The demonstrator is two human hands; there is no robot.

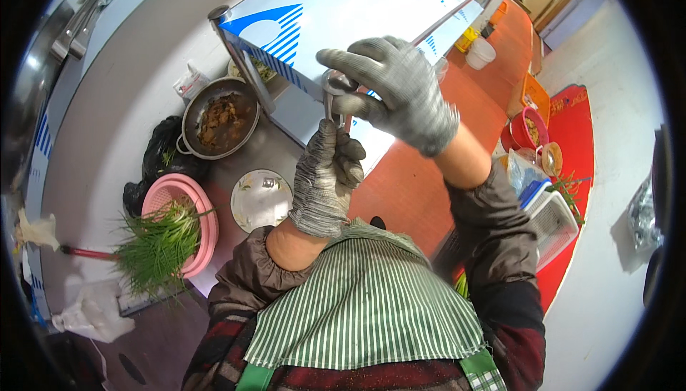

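Both of my hands wear grey knit work gloves. My left hand (325,184) is closed around the handle of a shiny metal spoon (339,81), held with its rounded bowl up. Over it hangs my right hand (400,91), fingers stretched out and thumb apart. The spoon's bowl lies between that thumb and index finger; whether they touch it I cannot tell. Behind the hands is a metal shelf (343,16) covered in white and blue protective film. A floral plate (261,199) lies to the left of my left hand.
A pan of brown food (219,118) stands at left, near a black plastic bag (163,151). Green chives (161,244) spill from a pink basket (207,237). At right, a red table (572,123) bears a pink bowl (529,128) and a white basket (554,226).
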